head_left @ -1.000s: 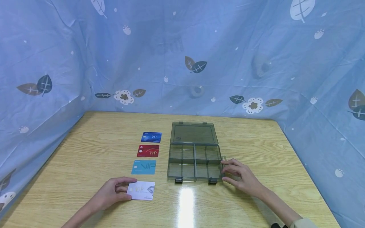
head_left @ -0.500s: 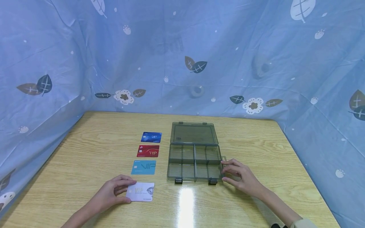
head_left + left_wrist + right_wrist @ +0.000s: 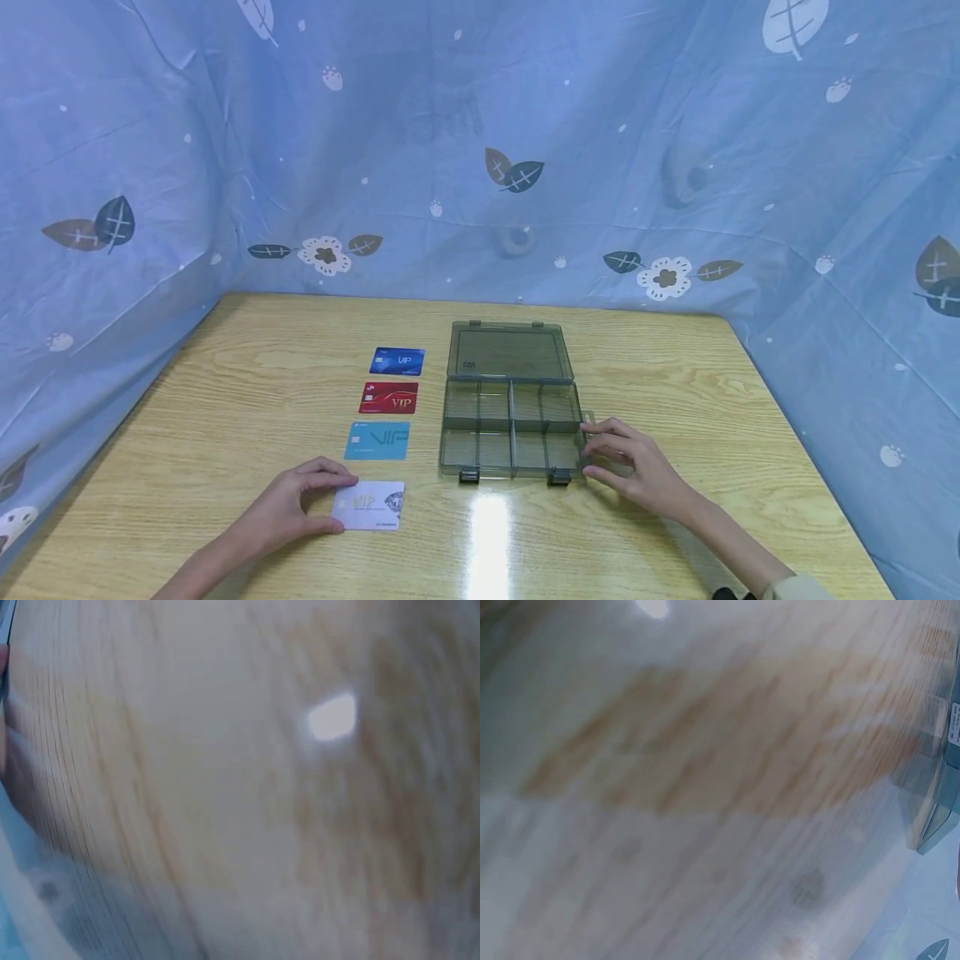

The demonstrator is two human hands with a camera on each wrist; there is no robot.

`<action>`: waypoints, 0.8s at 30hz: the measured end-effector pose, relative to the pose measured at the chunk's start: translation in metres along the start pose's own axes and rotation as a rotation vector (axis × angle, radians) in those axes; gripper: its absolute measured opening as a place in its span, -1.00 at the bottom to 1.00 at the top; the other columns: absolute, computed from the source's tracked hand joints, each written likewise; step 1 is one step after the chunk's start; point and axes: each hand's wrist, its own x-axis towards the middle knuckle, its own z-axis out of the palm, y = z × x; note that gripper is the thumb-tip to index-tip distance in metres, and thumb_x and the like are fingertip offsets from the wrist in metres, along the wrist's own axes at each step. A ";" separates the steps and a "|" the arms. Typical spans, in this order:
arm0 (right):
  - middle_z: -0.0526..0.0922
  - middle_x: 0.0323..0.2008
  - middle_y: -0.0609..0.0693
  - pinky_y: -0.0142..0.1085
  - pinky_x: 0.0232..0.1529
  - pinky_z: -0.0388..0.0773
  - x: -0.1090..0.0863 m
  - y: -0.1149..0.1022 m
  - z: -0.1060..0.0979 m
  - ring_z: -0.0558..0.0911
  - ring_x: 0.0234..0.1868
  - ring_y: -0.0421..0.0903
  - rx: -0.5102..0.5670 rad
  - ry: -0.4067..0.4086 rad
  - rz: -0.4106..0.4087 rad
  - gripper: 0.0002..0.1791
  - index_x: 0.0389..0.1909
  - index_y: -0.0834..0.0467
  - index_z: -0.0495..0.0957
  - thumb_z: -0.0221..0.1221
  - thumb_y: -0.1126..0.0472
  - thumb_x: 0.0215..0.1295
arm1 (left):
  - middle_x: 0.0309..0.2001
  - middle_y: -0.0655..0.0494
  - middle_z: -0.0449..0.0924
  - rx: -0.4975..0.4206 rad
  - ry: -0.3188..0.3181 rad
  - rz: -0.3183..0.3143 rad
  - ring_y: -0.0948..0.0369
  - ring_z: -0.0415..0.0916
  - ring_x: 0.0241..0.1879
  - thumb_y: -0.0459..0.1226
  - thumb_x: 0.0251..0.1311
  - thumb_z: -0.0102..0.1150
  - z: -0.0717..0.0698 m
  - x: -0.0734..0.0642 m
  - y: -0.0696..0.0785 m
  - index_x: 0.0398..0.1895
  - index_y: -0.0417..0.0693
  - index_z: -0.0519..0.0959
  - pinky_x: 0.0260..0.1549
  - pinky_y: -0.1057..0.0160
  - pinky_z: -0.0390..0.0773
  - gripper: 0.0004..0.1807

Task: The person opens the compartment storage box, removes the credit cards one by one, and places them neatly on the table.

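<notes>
A white VIP card point(image 3: 369, 505) lies nearest the front in the head view. My left hand point(image 3: 288, 510) holds it at its left end, thumb at the near corner and index finger at the far one. Right of the cards is a clear grey divided box point(image 3: 513, 433), its compartments bare and its lid point(image 3: 510, 352) folded back flat behind it. The fingertips and thumb of my right hand point(image 3: 633, 468) touch the box's right side, where a small handle point(image 3: 588, 416) shows behind the fingers. Both wrist views show mostly tabletop; the box's side point(image 3: 937, 802) enters at the right wrist view's edge.
Above the white card, a light-blue card point(image 3: 377, 441), a red card point(image 3: 388, 398) and a blue card point(image 3: 397, 362) form a column. Two black latches sit along the box's front. The wooden table point(image 3: 247, 375) is enclosed at back and sides by a blue patterned cloth point(image 3: 450, 150).
The white card has shifted slightly left and toward the front with my left hand, and lies a little straighter. My right hand and the box have stayed in place.
</notes>
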 end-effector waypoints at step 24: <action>0.52 -0.14 0.33 -0.06 -0.25 0.63 0.003 0.000 0.001 0.58 -0.17 0.30 0.004 0.000 -0.027 -0.70 -0.35 0.30 0.59 0.36 0.60 -0.14 | -0.05 0.31 0.57 -0.031 -0.052 0.013 0.29 0.48 0.01 0.05 -0.14 0.45 -0.008 0.002 -0.008 -0.02 0.08 0.64 0.08 0.44 0.40 -0.44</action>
